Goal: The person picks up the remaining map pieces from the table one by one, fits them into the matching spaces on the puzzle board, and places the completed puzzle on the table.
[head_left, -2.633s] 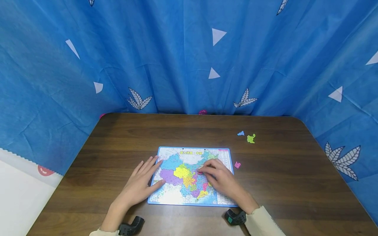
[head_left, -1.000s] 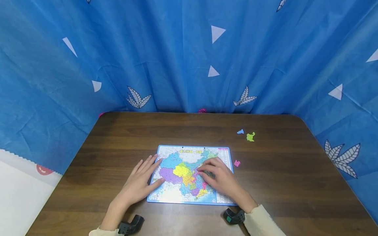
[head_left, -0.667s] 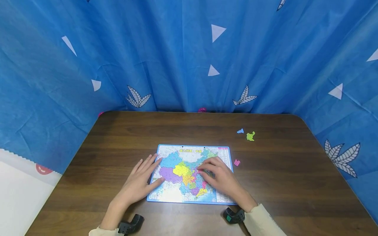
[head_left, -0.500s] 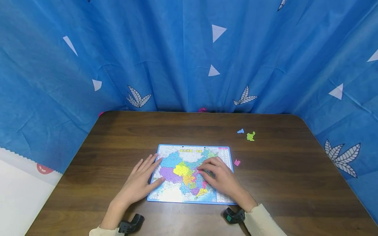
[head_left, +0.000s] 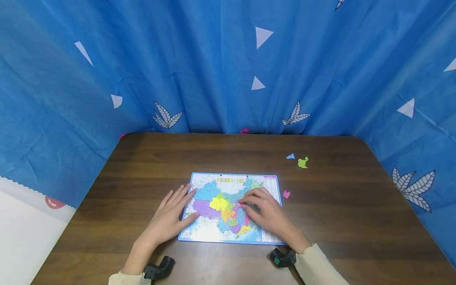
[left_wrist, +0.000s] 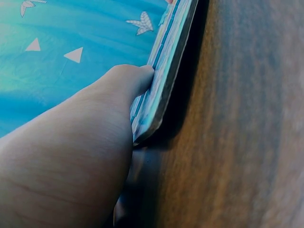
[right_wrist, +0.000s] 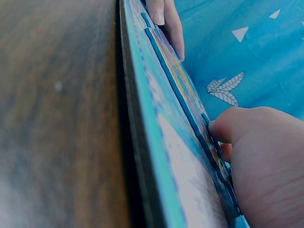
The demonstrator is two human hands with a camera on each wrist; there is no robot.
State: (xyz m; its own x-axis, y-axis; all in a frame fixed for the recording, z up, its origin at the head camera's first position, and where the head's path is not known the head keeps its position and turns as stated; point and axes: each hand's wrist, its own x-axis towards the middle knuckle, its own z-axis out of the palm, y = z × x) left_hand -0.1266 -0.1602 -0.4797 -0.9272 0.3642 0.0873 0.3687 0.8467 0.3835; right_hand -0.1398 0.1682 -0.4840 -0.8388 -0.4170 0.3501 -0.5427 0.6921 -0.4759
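Note:
A magnetic map puzzle board (head_left: 210, 233) with a blue rim lies on the table, covered in coloured map pieces. My left hand (head_left: 167, 221) rests flat on its left side with the fingers spread; in the left wrist view the thumb (left_wrist: 140, 78) presses on the board's face. Over the map's middle right, my right hand (head_left: 265, 209) pinches a small pink puzzle piece (head_left: 240, 205) between thumb and index finger, close against the board. The right wrist view shows the right thumb (right_wrist: 223, 126) down at the raised pieces. Most of the pinched piece is hidden by the fingers.
On the brown wooden table (head_left: 356, 206) lie a pink puzzle piece (head_left: 286, 194) just right of the board, and a blue piece (head_left: 290, 156) and a green piece (head_left: 303, 162) farther back. A blue curtain (head_left: 221, 79) hangs behind the table.
The whole head view has shifted up slightly. Both hands keep nearly the same places on the board; the pinched pink piece shows a little less between the right fingertips than at first.

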